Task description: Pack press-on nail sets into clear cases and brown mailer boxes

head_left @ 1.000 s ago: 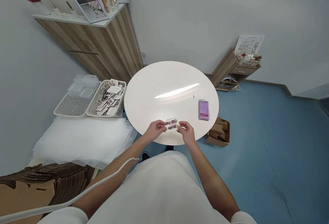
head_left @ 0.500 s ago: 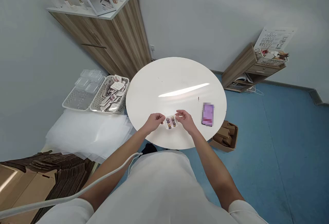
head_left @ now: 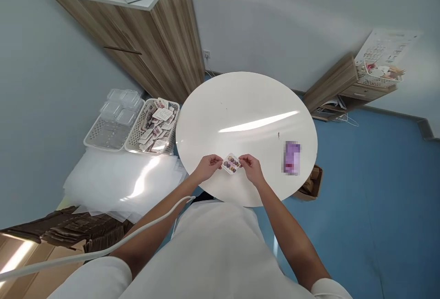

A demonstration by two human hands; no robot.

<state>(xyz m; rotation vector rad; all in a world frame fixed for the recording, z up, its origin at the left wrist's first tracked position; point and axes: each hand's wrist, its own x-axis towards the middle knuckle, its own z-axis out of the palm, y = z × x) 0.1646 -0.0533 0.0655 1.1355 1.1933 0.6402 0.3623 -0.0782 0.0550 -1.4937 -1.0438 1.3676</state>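
Note:
A small white card (head_left: 231, 164) bears two rows of purple, dark and yellow oval pieces that look like press-on nails. Above the near part of the round white table (head_left: 240, 102), both hands hold it, tilted so one corner points toward me. My left hand (head_left: 209, 167) pinches its left corner between thumb and fingers. At the right corner, my right hand (head_left: 251, 168) pinches it in the same way. To the right on the table lies a purple, phone-like object (head_left: 292, 158), blurred into blocks. A tiny dark bit (head_left: 278, 135) rests above it.
Left of the table stand a white basket (head_left: 129, 145) of similar cards and another basket (head_left: 90, 142) with clear plastic boxes. Clear sheets (head_left: 113, 180) lie nearer me. A carton (head_left: 314, 191) sits beneath the table's right edge. A white cable (head_left: 137, 232) crosses my left arm.
The card has turned from nearly square-on to a diamond angle. My right fingers, more spread before, are now closed on its corner. The view has shifted, moving the table rightward in the picture.

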